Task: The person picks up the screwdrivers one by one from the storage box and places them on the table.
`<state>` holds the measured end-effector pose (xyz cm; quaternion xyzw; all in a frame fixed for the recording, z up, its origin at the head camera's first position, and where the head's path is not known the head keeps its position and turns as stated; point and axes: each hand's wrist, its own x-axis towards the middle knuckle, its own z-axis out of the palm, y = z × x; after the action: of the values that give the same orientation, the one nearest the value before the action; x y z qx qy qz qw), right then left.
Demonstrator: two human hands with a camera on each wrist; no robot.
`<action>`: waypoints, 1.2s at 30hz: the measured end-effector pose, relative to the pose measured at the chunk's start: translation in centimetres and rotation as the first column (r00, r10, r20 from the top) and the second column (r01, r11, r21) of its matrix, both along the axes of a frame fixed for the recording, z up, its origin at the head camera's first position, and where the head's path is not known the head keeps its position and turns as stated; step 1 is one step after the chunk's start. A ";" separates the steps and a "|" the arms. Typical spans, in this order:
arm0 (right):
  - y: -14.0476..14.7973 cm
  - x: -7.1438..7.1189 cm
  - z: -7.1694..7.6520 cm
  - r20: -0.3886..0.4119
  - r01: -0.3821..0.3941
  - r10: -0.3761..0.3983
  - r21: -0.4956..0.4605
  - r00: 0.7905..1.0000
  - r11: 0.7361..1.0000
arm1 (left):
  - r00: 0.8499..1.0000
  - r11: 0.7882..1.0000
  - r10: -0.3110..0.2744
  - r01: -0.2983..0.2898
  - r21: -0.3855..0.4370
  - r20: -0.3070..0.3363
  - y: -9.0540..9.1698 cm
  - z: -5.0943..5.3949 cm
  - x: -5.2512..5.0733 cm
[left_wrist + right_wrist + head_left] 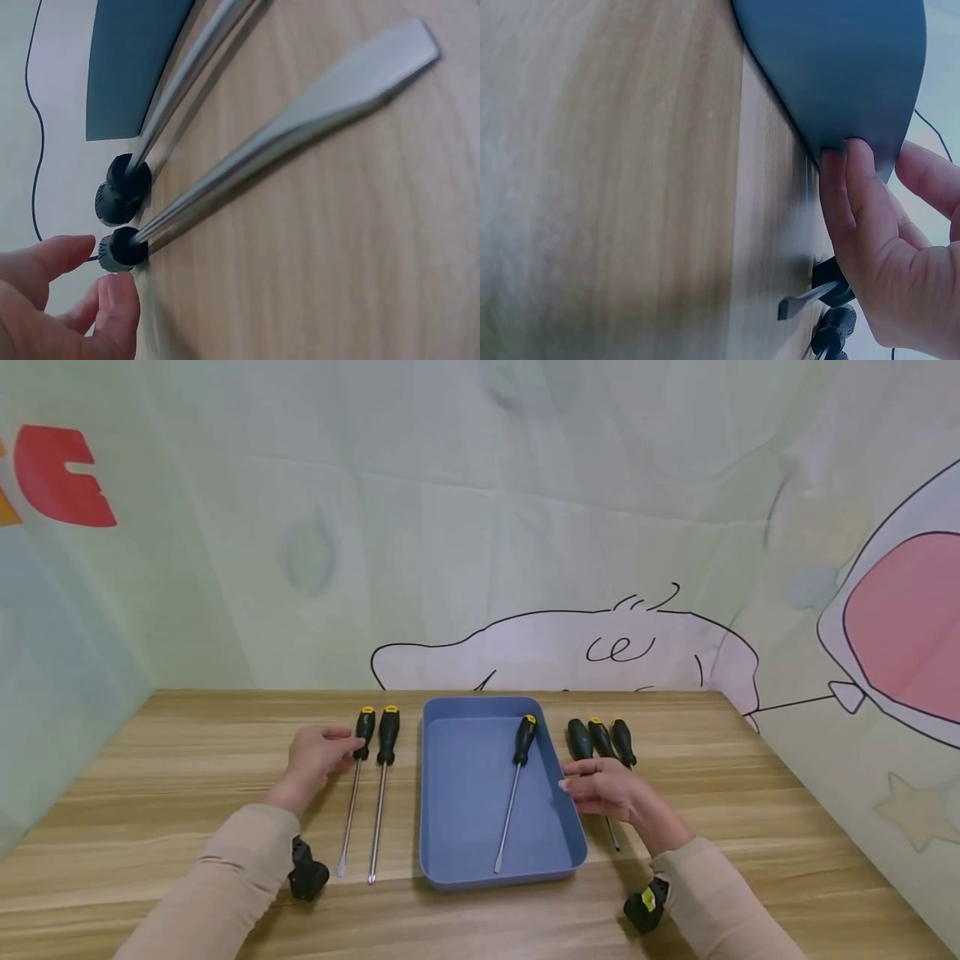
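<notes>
My left hand is at the black-and-yellow handle of a flat-blade screwdriver, the leftmost on the table. In the left wrist view its thumb and fingers stand apart on either side of that handle, with a small gap showing. A longer screwdriver lies just to its right. My right hand holds the right wall of a blue tray, fingers against the outside and a digit at the rim. Inside the tray lies one flat-blade screwdriver, handle away from me.
Right of the tray, partly behind my right hand, lie three more screwdrivers, among them a thick dark-handled one and one at the far right. The wooden table ends at a printed cloth backdrop.
</notes>
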<state>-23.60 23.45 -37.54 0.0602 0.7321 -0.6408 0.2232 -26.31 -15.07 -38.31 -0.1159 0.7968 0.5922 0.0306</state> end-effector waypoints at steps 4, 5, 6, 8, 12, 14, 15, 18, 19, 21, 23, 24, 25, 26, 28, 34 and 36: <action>0.1 -0.1 0.0 0.006 0.002 -0.002 -0.006 1.000 1.000 | 1.000 1.000 -0.010 0.010 -0.021 0.011 -0.2 0.4 -0.1; 0.1 -0.1 0.0 0.006 0.002 -0.002 -0.006 1.000 1.000 | 1.000 1.000 -0.013 0.013 -0.025 0.013 -0.3 0.6 -0.1; 0.1 -0.1 0.0 0.007 0.001 -0.001 -0.006 1.000 1.000 | 1.000 0.999 -0.017 0.017 -0.031 0.014 -0.3 0.7 -0.1; 0.1 -0.1 0.1 0.007 0.001 -0.001 -0.003 1.000 1.000 | 0.999 0.999 -0.027 0.027 -0.038 0.018 -0.2 1.0 -0.1; 0.1 -0.1 0.1 0.008 0.000 0.000 -0.005 1.000 1.000 | 0.998 0.997 -0.068 0.068 -0.040 0.006 -0.1 1.6 -0.2; 0.1 -0.1 0.2 0.009 -0.001 0.001 -0.007 1.000 1.000 | 0.996 0.996 -0.088 0.088 -0.034 0.001 0.0 1.8 -0.2; 0.1 -0.1 0.2 0.010 0.000 0.000 -0.007 1.000 1.000 | 0.995 0.995 -0.099 0.099 -0.033 0.001 0.1 1.9 -0.2; 0.1 -0.1 0.2 0.013 0.001 -0.001 -0.007 1.000 1.000 | 0.992 0.992 -0.125 0.125 -0.025 0.005 0.3 2.2 -0.2; 0.1 -0.1 0.2 0.013 0.002 -0.002 -0.007 1.000 1.000 | 0.992 0.991 -0.129 0.130 -0.020 0.009 0.4 2.3 -0.3; 0.0 -0.1 0.1 0.013 0.001 -0.001 -0.007 1.000 1.000 | 0.990 0.989 -0.144 0.144 -0.030 0.014 0.6 2.6 -0.2; 0.1 -0.1 0.2 0.011 0.001 -0.001 -0.008 1.000 1.000 | 0.987 0.986 -0.158 0.159 -0.046 0.011 0.9 2.8 -0.1; 0.0 -0.1 0.1 0.008 0.001 -0.001 -0.010 1.000 1.000 | 0.986 0.985 -0.165 0.165 -0.057 0.010 1.0 3.0 -0.1; 0.1 -0.1 0.2 0.008 0.001 -0.001 -0.011 1.000 1.000 | 0.985 0.982 -0.174 0.174 -0.070 0.006 1.1 3.1 0.0; 0.1 -0.1 0.2 0.007 0.000 0.000 -0.010 1.000 1.000 | 0.983 0.980 -0.181 0.181 -0.083 0.004 1.2 3.2 0.1; 0.1 -0.1 0.2 0.008 0.000 0.000 -0.009 1.000 1.000 | 0.982 0.977 -0.191 0.190 -0.094 -0.002 1.4 3.4 0.2; 0.0 0.0 0.2 0.011 0.005 -0.005 -0.005 1.000 1.000 | 0.972 0.964 -0.232 0.223 -0.142 -0.047 1.8 3.6 0.3; -0.1 0.1 0.2 0.009 0.003 -0.003 -0.001 1.000 1.000 | 0.970 0.963 -0.237 0.227 -0.149 -0.056 1.9 3.7 0.3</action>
<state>-23.54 23.37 -37.33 0.0643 0.7307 -0.6411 0.2256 -25.98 -13.13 -34.65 -0.0021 0.8454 0.5304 0.0623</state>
